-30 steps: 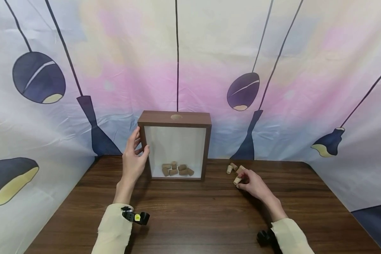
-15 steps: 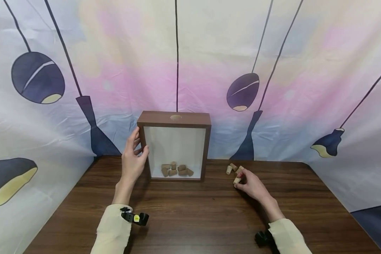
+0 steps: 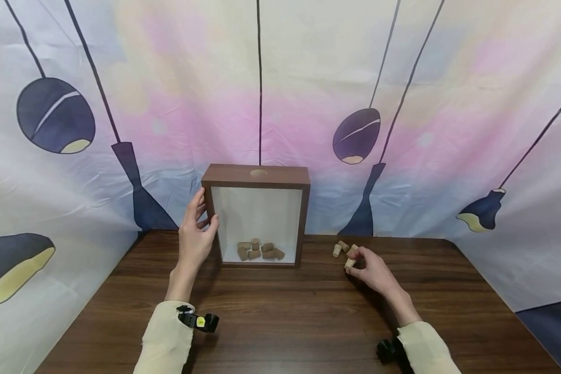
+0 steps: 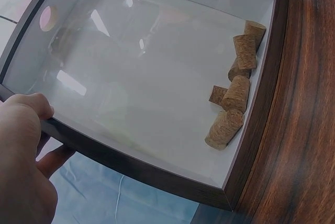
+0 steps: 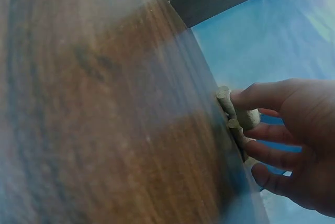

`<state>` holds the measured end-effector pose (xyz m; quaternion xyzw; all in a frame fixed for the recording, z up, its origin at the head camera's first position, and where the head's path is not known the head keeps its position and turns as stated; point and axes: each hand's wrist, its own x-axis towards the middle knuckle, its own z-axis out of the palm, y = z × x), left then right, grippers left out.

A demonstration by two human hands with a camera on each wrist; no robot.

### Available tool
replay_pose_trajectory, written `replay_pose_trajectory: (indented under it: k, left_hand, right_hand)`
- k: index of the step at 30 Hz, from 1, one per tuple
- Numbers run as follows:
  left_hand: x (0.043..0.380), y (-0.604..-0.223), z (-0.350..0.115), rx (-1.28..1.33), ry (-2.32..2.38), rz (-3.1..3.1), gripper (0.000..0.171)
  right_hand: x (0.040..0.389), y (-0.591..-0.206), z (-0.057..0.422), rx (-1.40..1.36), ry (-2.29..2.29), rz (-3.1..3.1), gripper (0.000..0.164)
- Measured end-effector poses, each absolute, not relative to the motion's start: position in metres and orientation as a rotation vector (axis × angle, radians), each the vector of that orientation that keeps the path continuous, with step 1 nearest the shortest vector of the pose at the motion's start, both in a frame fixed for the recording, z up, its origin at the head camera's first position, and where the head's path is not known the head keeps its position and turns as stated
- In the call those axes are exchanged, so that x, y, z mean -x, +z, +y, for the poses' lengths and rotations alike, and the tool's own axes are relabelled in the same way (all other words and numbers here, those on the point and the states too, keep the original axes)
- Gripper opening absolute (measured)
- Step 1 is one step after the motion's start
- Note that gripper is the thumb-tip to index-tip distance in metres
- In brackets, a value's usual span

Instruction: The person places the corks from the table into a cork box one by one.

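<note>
A shallow brown-framed display box (image 3: 306, 223) with a clear front stands upright on the table, with a round hole (image 3: 258, 173) in its top. Several cork stoppers (image 4: 236, 94) lie along its bottom inside. My left hand (image 3: 196, 238) grips the box's left side, thumb at the front edge and fingers round behind. To the right of the box, my right hand (image 3: 375, 271) pinches a pale cork stopper (image 3: 349, 263) between thumb and fingers, low over the table. Beside it lie a few loose cork stoppers (image 3: 337, 250), partly hidden by the fingers; the right wrist view shows these stoppers (image 5: 224, 96) close to the fingertips.
The dark wood-grain table (image 3: 280, 322) runs back to a printed cloth backdrop (image 3: 280, 104) with hanging-lamp shapes. The loose stoppers lie near its back edge. Small black cameras are strapped at both cream sleeves (image 3: 165, 337).
The right thumb and the cork stopper have shifted very slightly up and back. The left hand and the box stay where they were.
</note>
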<state>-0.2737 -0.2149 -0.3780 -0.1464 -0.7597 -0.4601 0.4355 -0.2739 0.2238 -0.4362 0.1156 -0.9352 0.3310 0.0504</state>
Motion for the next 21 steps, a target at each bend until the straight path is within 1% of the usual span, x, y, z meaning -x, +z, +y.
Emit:
replay_pose_trajectory:
  k: [8,16,21]
  left_hand:
    - [0.274,-0.379,-0.216,0.372,-1.137,-1.884,0.075]
    - [0.274,-0.377,-0.216,0.377,-1.141,-1.881,0.074]
    - [0.274,-0.379,-0.215,0.381,-1.137,-1.875,0.074]
  right_hand:
    - [0.271,-0.427,0.221,-0.34,1.074,-2.81,0.028]
    - [0.269,-0.42,0.217,-0.382,1.004,-2.729,0.026]
    - [0.265,-0.419,0.215,-0.38,1.0,-2.689,0.028]
